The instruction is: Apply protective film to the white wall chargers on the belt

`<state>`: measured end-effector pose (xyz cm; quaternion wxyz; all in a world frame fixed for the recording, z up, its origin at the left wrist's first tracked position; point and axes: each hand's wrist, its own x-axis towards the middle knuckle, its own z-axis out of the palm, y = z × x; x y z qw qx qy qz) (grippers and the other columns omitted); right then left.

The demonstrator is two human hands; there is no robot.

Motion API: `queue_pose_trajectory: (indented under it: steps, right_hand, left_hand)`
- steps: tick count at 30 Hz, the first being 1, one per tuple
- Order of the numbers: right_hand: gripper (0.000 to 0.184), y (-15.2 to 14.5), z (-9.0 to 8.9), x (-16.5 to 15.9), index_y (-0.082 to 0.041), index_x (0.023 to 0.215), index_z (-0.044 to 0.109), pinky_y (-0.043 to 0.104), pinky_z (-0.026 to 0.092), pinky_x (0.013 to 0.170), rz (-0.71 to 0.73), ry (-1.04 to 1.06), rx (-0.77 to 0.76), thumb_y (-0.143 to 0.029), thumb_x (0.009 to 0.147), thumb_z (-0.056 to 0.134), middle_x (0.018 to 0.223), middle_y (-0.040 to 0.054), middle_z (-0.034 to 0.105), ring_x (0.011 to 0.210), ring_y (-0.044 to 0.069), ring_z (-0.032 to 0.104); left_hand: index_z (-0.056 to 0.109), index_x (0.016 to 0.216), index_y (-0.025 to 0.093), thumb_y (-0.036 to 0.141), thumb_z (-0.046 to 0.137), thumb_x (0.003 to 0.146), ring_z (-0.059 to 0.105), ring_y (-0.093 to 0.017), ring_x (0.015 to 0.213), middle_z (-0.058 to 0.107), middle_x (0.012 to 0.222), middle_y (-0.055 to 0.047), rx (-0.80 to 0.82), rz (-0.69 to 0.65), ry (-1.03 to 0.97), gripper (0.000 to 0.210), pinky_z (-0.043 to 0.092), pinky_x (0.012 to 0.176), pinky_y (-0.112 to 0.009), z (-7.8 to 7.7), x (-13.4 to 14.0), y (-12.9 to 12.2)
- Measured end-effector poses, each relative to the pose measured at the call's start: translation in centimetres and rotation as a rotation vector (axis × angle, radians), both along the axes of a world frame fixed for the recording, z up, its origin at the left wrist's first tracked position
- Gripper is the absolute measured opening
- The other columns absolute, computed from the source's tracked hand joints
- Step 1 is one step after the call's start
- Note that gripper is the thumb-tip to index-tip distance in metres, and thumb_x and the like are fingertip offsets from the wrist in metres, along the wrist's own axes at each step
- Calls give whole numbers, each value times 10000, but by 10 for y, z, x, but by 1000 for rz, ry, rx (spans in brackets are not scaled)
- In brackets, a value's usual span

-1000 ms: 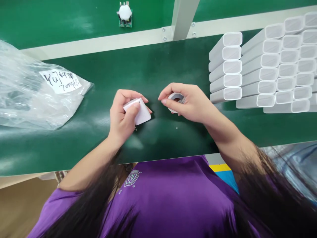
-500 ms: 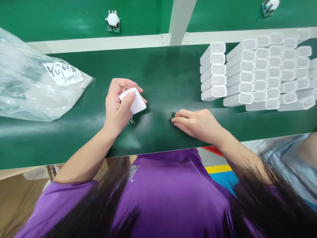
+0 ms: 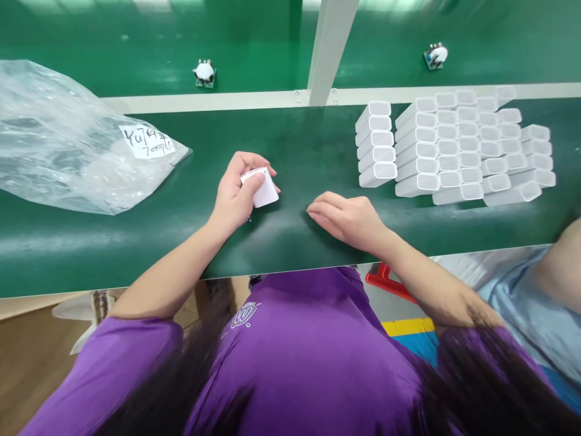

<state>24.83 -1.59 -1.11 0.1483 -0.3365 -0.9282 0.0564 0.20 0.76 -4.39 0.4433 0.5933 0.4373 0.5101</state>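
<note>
My left hand is closed around a small white plastic case, thumb across its face and fingers behind it. Just under that hand a few tiny clear pieces show on the green table, mostly covered by the hand. To the right, my right hand rests low over the tabletop with thumb and fingertips pressed together. Whatever its fingers pinch, if anything, is too small or hidden to name. A short gap separates the right fingertips from the case.
Rows of translucent white plastic cases stand at the right. A clear plastic bag with a handwritten label lies at the left. Two small circuit boards with white domes sit behind the metal rail. A person's arm is at far right.
The head view has shifted. My right fingertips are somewhat closer to the white case, and my left hand now covers more of the tiny pieces. The left hand keeps its hold.
</note>
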Motion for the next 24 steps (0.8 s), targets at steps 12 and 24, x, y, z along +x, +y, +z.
queue_pose_trajectory:
  steps: [12,24]
  right_hand:
    - [200,30,5,-47,-184,964,700,267,519,770,-119,674,-225,-280,1011,532,951,50,711,865,148,646]
    - [225,22,-2,-46,-217,1022,750,207,514,647,-210,657,-173,-257,1016,529,945,40,721,784,112,655]
  left_hand:
    - [535,1177,221,425,681,903,706,-170,885,702,1106,-81,164,-35,184,372,580,694,-269,9,7,-14]
    - [551,1217,227,383,820,797,731,-196,1018,722,1192,-87,158,12,234,523,617,774,-285,16,11,-19]
